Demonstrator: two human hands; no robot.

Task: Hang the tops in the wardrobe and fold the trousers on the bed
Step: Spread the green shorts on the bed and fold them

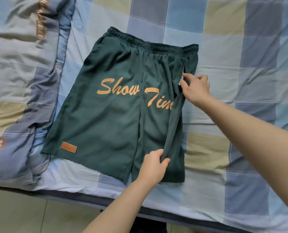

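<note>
Dark green shorts (113,106) lie flat on the checked bedsheet (224,47), elastic waistband away from the person, hems toward the near bed edge. Orange script across the front; small orange patch (69,147) on the left leg hem. Right side edge lifted into a raised fold. Left hand (154,167) pinches that fold near the hem, thumb and fingers closed on the cloth. Right hand (196,89) pinches the same edge higher up, below the waistband, fingers curled on the fabric. Rumpled checked quilt (18,73) lies to the left, touching the shorts' edge.
</note>
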